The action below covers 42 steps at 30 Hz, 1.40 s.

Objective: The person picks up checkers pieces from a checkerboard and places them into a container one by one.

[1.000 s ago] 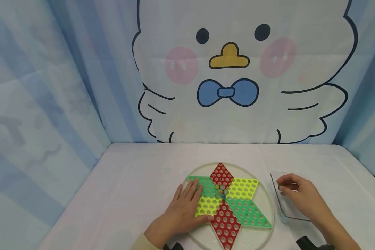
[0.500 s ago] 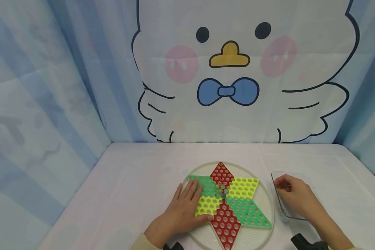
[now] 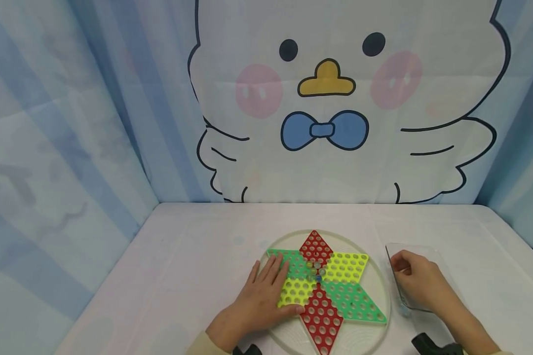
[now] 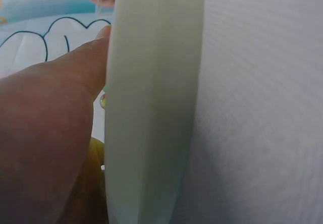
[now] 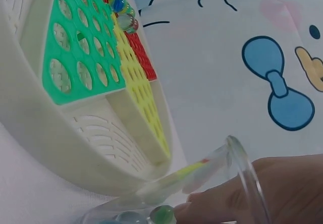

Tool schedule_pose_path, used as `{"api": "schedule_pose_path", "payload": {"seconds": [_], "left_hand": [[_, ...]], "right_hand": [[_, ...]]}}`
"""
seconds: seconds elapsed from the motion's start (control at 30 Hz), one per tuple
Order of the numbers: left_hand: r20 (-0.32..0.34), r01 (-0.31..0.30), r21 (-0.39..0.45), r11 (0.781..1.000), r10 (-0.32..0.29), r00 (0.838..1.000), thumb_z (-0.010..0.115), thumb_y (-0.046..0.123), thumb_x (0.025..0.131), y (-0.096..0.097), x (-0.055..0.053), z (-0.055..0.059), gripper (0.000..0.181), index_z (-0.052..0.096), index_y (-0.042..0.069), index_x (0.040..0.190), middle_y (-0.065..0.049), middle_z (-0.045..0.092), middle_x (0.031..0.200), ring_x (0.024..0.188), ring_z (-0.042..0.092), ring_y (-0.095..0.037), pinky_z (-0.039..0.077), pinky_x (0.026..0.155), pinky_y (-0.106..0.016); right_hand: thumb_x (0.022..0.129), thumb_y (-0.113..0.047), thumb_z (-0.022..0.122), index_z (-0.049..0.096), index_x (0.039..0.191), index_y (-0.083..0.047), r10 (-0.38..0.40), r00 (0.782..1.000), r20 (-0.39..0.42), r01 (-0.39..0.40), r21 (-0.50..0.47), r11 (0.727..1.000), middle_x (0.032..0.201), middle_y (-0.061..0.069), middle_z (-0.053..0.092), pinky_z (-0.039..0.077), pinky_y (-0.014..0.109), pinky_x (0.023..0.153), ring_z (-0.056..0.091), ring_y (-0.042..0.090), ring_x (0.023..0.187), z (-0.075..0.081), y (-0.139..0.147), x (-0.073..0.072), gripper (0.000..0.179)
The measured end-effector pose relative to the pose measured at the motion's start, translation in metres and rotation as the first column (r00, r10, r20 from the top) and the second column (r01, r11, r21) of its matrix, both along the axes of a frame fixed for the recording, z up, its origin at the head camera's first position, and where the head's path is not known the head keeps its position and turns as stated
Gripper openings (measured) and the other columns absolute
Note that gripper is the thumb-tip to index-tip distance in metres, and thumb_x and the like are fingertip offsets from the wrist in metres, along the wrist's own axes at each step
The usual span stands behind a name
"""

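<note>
In the head view my left hand [image 3: 259,303] lies flat with straight fingers on the left side of a star-shaped Chinese checkers board [image 3: 322,320], its thumb along the near red point. The left wrist view has my thumb [image 4: 75,67] beside the board's pale rim [image 4: 151,98]. At the right, my right hand [image 3: 417,278] reaches into a clear plastic box [image 3: 431,251], fingers curled and thumb tip against them. In the right wrist view its fingertips pinch at a green marble [image 5: 162,215]; the far side of the grip is hidden. A bluish marble [image 5: 130,217] lies alongside.
Several glass marbles [image 3: 316,270] sit in holes near the board's middle. The board stands on a white-covered table [image 3: 182,256], left of the box. A cartoon-printed curtain [image 3: 324,172] rises behind the table's far edge.
My right hand has shifted slightly left and lower in the box, its fingers drawing closer together; the dark bit earlier seen between its fingertips is now hidden. My left hand keeps its place.
</note>
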State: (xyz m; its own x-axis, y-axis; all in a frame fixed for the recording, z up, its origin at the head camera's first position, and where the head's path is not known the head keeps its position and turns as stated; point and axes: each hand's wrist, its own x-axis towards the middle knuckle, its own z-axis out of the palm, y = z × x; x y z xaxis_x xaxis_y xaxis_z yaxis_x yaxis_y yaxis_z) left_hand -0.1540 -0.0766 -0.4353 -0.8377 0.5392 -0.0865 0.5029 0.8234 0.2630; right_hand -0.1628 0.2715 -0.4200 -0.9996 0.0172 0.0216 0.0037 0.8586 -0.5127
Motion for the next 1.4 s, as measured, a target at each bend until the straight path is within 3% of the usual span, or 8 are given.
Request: {"api": "schedule_pose_path", "payload": {"seconds": [0.4,0.63,0.9,1.0,1.1,1.17,1.23,1.4], "left_hand": [[-0.017,-0.006,0.001,1.0,0.006,1.0,0.041,0.074,0.092,0.0,-0.001,-0.001,0.097,0.018,0.009,0.159,-0.011,0.01,0.168,0.156,0.01,-0.026,0.012,0.124,-0.055],[-0.009,-0.007,-0.001,1.0,0.007,1.0,0.039,0.076,0.091,0.002,-0.003,-0.005,0.098,0.017,0.01,0.16,-0.01,0.009,0.168,0.156,0.008,-0.025,0.01,0.124,-0.054],[-0.004,-0.017,0.0,1.0,0.017,1.0,0.038,0.077,0.09,-0.001,0.0,-0.005,0.099,0.016,0.011,0.16,-0.01,0.007,0.168,0.156,0.007,-0.026,0.01,0.124,-0.054],[-0.007,-0.014,0.0,1.0,0.014,1.0,0.038,0.077,0.09,-0.002,0.001,-0.005,0.099,0.016,0.01,0.16,-0.01,0.008,0.168,0.156,0.008,-0.026,0.011,0.124,-0.055],[-0.022,-0.009,0.001,1.0,0.009,1.0,0.038,0.077,0.091,-0.002,0.002,-0.005,0.098,0.017,0.01,0.16,-0.01,0.01,0.168,0.156,0.009,-0.026,0.011,0.124,-0.055],[-0.032,-0.006,0.0,1.0,0.006,0.999,0.037,0.077,0.091,-0.001,0.001,-0.005,0.098,0.017,0.01,0.16,-0.01,0.01,0.168,0.156,0.009,-0.026,0.011,0.124,-0.055],[-0.038,-0.003,-0.001,1.0,0.003,0.999,0.037,0.077,0.091,-0.001,0.0,-0.005,0.098,0.017,0.01,0.16,-0.01,0.009,0.168,0.156,0.009,-0.026,0.011,0.124,-0.055],[-0.02,-0.009,-0.004,1.0,0.009,1.0,0.037,0.077,0.091,-0.001,0.0,-0.004,0.098,0.016,0.011,0.16,-0.01,0.008,0.168,0.156,0.007,-0.025,0.011,0.124,-0.055]], "right_hand": [[0.091,-0.006,0.061,0.065,0.106,0.0,-0.032,0.994,-0.101,0.031,-0.008,0.999,0.099,0.017,0.07,0.054,0.042,0.071,0.063,0.029,0.088,0.014,0.0,0.006,0.016],[0.092,-0.006,0.062,0.066,0.105,-0.002,-0.048,0.979,-0.197,0.042,-0.032,0.999,0.098,0.014,0.07,0.057,0.047,0.075,0.065,0.028,0.089,0.02,-0.004,0.009,0.014],[0.093,-0.009,0.064,0.068,0.105,-0.007,-0.051,0.961,-0.271,0.03,-0.081,0.996,0.103,0.011,0.071,0.056,0.023,0.071,0.065,0.026,0.095,0.03,-0.019,0.008,0.013],[0.094,-0.012,0.064,0.068,0.106,-0.009,-0.043,0.959,-0.28,0.016,-0.097,0.995,0.104,0.009,0.071,0.049,0.012,0.07,0.063,0.015,0.094,0.034,-0.025,0.008,0.013],[0.094,-0.013,0.065,0.068,0.105,-0.01,-0.035,0.952,-0.305,0.004,-0.102,0.995,0.102,0.007,0.072,0.049,0.01,0.07,0.056,-0.006,0.088,0.036,-0.029,0.007,0.012],[0.094,-0.013,0.065,0.068,0.105,-0.011,-0.032,0.949,-0.315,-0.001,-0.105,0.994,0.101,0.006,0.072,0.049,0.011,0.071,0.052,-0.012,0.086,0.037,-0.032,0.006,0.011],[0.094,-0.013,0.065,0.068,0.105,-0.011,-0.029,0.949,-0.314,-0.005,-0.109,0.994,0.101,0.006,0.071,0.049,0.011,0.072,0.055,-0.007,0.089,0.037,-0.035,0.005,0.011],[0.095,-0.012,0.064,0.067,0.107,-0.01,-0.023,0.958,-0.287,-0.013,-0.122,0.992,0.104,0.008,0.07,0.049,0.011,0.073,0.063,0.023,0.099,0.038,-0.043,0.004,0.013]]}}
